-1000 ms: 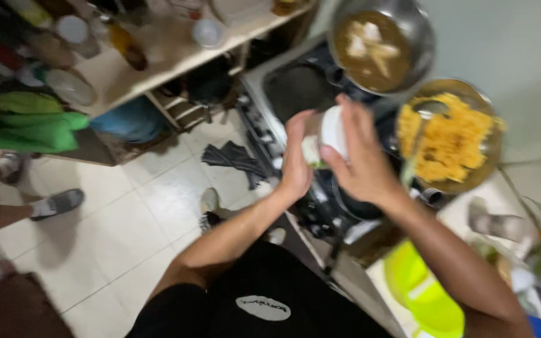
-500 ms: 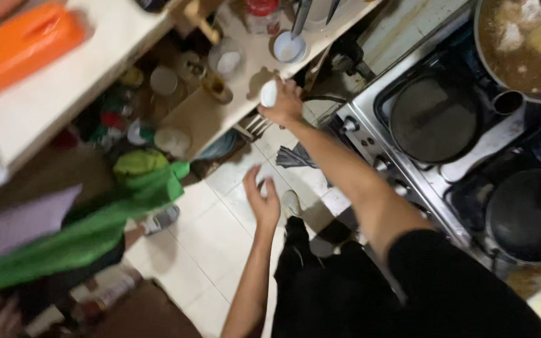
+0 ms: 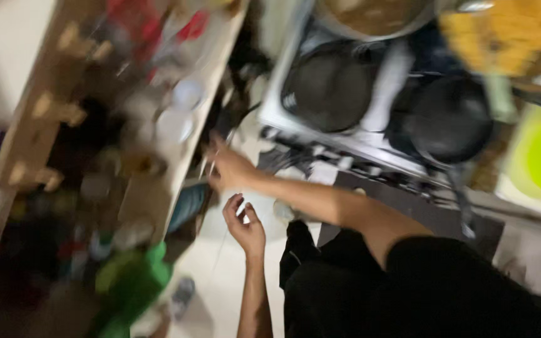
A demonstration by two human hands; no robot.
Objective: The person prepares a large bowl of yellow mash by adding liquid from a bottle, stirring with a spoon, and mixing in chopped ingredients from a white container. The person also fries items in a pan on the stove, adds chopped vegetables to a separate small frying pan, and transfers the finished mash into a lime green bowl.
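The right hand reaches toward the wooden shelf at nine o'clock, fingers spread, grasp unclear through blur. The left hand hangs loosely curled, empty. Best to steady before touching the crowded jars.

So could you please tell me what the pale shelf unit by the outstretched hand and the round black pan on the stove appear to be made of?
The pale shelf unit looks like unfinished light wood: matt tan boards with blocky pegs. The round black pan seems dark coated metal with a dull sheen, though blur leaves that open. The right hand reaches to the shelf's edge.
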